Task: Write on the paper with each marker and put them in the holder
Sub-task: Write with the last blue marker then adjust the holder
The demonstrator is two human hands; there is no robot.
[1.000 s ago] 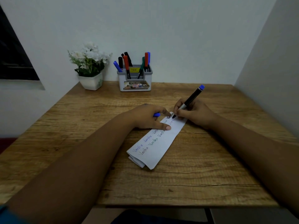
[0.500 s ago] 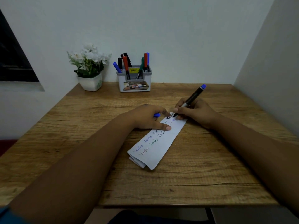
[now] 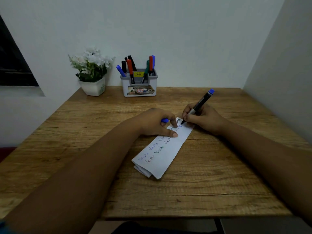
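A folded white paper (image 3: 167,154) lies slanted on the wooden table (image 3: 211,183), with handwritten words in several colours along it. My right hand (image 3: 205,119) grips a black marker with a blue end (image 3: 200,103), its tip touching the paper's far end beside a fresh blue stroke. My left hand (image 3: 155,123) presses the paper down with its fingertips and holds the marker's blue cap (image 3: 164,120) in its curled fingers. A grey holder (image 3: 139,86) at the back of the table holds several markers, blue, black, red and green.
A white pot of white flowers (image 3: 92,73) stands left of the holder against the back wall. A side wall runs close along the table's right edge. The table's front edge is near my body.
The marker tip has moved slightly toward me on the paper's far end, leaving a new blue stroke. My left hand stays put on the paper.
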